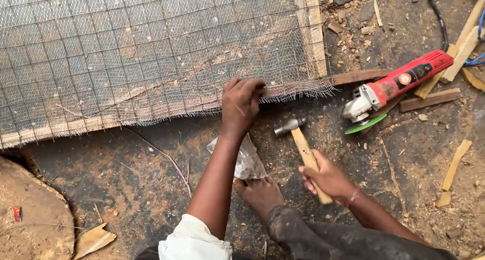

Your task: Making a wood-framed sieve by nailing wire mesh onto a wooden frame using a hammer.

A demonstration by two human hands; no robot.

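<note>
Mesh (151,48) lies flat on the ground ahead of both hands, stretched over a wooden frame (316,38), frayed edge hanging past the near rail. Left hand (241,106) is closed on that edge, fingertips curled over and pressing the mesh down onto the rail, likely to keep it taut and flat at that spot. Right hand (326,178) is wrapped tight round the wooden handle of a hammer (303,144), gripped low near the handle end for leverage; the steel head sits just right of the left hand, a little short of the mesh edge, and I can't tell if it rests on the ground or hangs just above. Clear plastic bag (247,161) lies beside the left forearm, touching a bare foot (260,192), contents too blurred to make out; placed within easy reach of either hand. Red angle grinder (391,88) with green disc lies well right of the hammer, cable running off past it. Wood offcuts (429,99) and chips are scattered around the grinder. Ground is dark and covered in sawdust.
</note>
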